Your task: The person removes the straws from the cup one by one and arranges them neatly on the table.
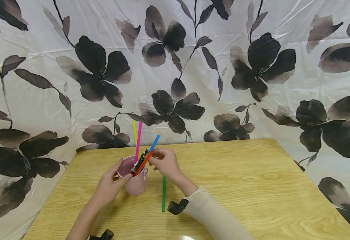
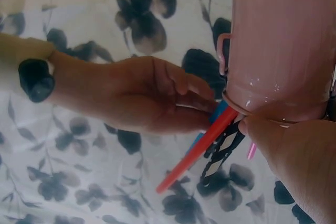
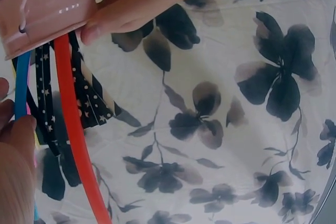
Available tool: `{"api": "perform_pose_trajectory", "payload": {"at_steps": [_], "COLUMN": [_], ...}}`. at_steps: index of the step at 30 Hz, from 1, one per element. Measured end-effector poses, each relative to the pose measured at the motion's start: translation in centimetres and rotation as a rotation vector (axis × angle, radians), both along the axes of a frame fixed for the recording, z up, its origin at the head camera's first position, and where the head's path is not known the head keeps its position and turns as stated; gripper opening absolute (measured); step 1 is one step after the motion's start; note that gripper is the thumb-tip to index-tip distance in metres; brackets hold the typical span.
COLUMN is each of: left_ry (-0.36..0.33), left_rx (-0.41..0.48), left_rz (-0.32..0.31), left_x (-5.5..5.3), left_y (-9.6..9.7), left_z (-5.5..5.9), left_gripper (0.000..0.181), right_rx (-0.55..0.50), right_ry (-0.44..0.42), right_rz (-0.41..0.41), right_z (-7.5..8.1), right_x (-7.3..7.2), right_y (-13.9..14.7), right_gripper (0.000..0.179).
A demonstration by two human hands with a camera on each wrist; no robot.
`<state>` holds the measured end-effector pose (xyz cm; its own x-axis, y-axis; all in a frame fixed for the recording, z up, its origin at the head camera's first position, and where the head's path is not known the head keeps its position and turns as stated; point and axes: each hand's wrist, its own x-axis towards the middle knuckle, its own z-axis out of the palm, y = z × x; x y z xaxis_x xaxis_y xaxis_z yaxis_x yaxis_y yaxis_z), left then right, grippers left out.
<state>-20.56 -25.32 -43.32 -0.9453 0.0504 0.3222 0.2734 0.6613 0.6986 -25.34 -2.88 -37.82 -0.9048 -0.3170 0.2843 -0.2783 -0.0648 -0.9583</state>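
Toward the far left corner of the desk [image 1: 238, 183], the left hand [image 1: 110, 185] holds a pink cup [image 1: 136, 186], its thumb at the rim and its fingers around the side; whether the cup's base touches the desk I cannot tell. The right hand [image 1: 167, 163] pinches a blue strip [image 1: 154, 142] just above the rim, on the handle side. A red strip [image 1: 144, 163] and several black strips [image 3: 44, 93] with pale patterns slant out of the cup beside it, toward the right hand. A magenta strip [image 1: 138, 143] and a yellow strip [image 1: 135, 131] rise more steeply, past the desk's far edge in the head view. A green strip [image 1: 164, 194] lies right of the cup, pointing toward the near edge. Behind the desk hangs a floral cloth [image 1: 108, 20].
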Motion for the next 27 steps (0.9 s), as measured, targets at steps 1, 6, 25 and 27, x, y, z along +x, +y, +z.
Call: {"api": "perform_pose_trajectory", "payload": {"at_steps": [1,6,25,27], "left_ry": [0.002,0.003,0.019,0.021], "left_rx": [0.003,0.013,0.008,0.006], "left_rz": [-0.001,-0.007,-0.008,-0.013], "left_x": [0.0,0.0,0.0,0.0], "left_y": [0.0,0.1,0.0,0.0], "left_z": [0.0,-0.1,-0.1,-0.1], "left_gripper": [0.072,0.072,0.071,0.071], "right_rx": [-0.002,-0.057,-0.321,-0.359], "right_ry": [0.0,-0.016,0.263,0.29], "right_rz": [0.002,0.014,-0.125,-0.15], "right_z": [0.0,0.2,6.0,6.9], "right_x": [0.1,0.3,-0.4,-0.5], "right_y": [0.0,0.0,3.5,4.1], "right_gripper": [0.016,0.016,0.017,0.018]}}
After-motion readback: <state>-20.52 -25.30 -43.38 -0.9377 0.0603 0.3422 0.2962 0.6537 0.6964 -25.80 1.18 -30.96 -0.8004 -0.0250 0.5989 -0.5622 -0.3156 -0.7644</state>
